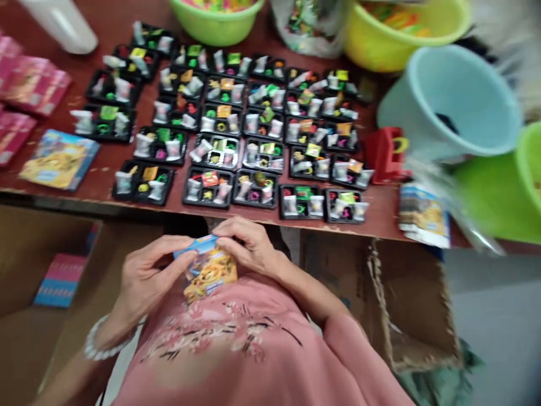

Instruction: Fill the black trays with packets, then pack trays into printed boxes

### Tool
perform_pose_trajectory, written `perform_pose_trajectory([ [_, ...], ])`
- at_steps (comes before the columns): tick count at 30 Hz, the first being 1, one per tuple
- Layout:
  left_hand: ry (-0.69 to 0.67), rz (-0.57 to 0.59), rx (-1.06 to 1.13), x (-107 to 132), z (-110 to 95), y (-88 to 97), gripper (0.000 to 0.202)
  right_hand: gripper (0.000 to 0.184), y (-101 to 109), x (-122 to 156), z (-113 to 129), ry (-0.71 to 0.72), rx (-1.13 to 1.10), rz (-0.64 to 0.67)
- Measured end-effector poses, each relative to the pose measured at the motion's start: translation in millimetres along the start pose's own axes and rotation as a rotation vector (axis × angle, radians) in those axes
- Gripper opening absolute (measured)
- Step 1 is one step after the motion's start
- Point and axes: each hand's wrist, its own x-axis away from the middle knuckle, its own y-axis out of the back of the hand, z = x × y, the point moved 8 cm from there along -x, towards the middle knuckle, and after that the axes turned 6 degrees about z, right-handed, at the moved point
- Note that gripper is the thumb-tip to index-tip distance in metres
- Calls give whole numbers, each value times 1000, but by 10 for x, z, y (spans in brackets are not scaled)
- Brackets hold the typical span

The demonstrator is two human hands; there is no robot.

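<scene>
A small blue and yellow printed box (210, 273) is held close to my body, below the table's front edge. My left hand (154, 276) pinches its upper left corner between thumb and fingers. At its upper right edge, my right hand (249, 242) is closed with thumb and fingers on the cardboard. Beyond my hands, several black compartment trays (210, 189) stand in rows on the dark red table (99, 169). White-wrapped pieces and small coloured items lie in their compartments. The box's lower end rests near my pink shirt.
Left on the table are a stack of blue and yellow cartons (59, 160) and pink boxes (31, 84). A green basin (217, 25), yellow basin (380, 48), blue bucket (460, 101) and red holder (385, 155) line the back and right. Below are open cardboard boxes (416, 304).
</scene>
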Motion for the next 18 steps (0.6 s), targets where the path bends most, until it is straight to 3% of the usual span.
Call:
perform_pose_trajectory([
  [2,28,-29,19,-41,23,11,11,23,379,58,71,10,111,-95],
  [3,33,-35,28,-66,21,15,9,22,723,128,93,-13,193,-216],
  [6,52,-23,50,-126,25,13,3,25,2185,665,34,-274,476,-814],
  [8,63,-21,72,-147,52,1,1,22,3068,1080,-124,-513,587,-1053],
  [10,72,-22,85,-161,88,-26,1,4,3709,1382,-329,-689,607,-1126],
  [11,74,-22,88,-167,104,-44,1,6,3922,1485,-425,-740,593,-1120],
  [13,83,-26,92,-176,132,-72,2,15,4147,1622,-590,-813,543,-1057],
  [18,134,-40,105,-184,169,-74,2,28,4205,1669,-771,-789,386,-898],
])
